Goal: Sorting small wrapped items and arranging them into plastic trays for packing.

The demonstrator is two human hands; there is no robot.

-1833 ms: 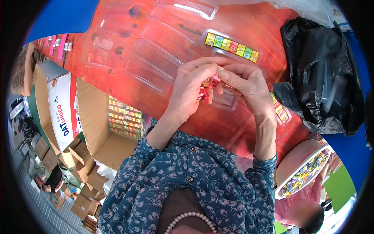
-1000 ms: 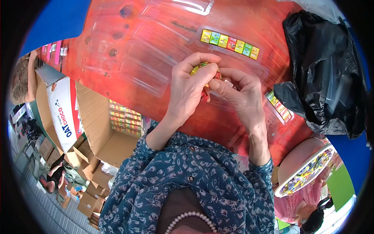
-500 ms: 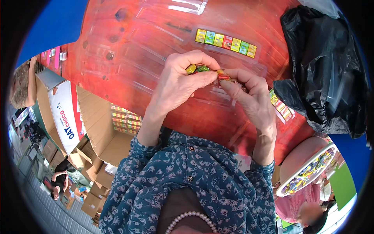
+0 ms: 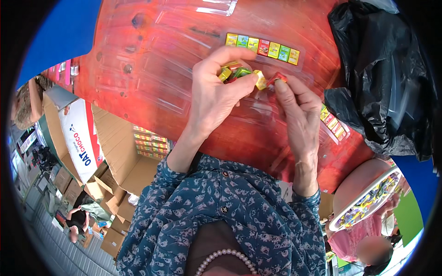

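My left hand (image 4: 214, 89) is closed around several small wrapped candies (image 4: 240, 72), yellow and green ones. A yellow candy (image 4: 260, 80) sticks out past its thumb and fingertip. Just to the right, my right hand (image 4: 297, 106) pinches a red wrapped candy (image 4: 276, 78) between thumb and fingers, a small gap apart from the yellow one. Beyond both hands lies a clear plastic tray (image 4: 300, 67) with a row of yellow, green and red candies. Beneath the hands, another clear tray (image 4: 262, 108) is partly hidden.
The red table (image 4: 152, 60) carries more clear trays. A filled candy tray (image 4: 334, 124) lies at the right, beside a black plastic bag (image 4: 386, 83). A white tub of wrapped candies (image 4: 366, 198) stands lower right. An open cardboard box (image 4: 117, 142) at left holds filled trays. Other people are nearby.
My right hand has drawn apart from the left, the red candy now pinched in it. A yellow candy now shows clearly at my left fingertips.
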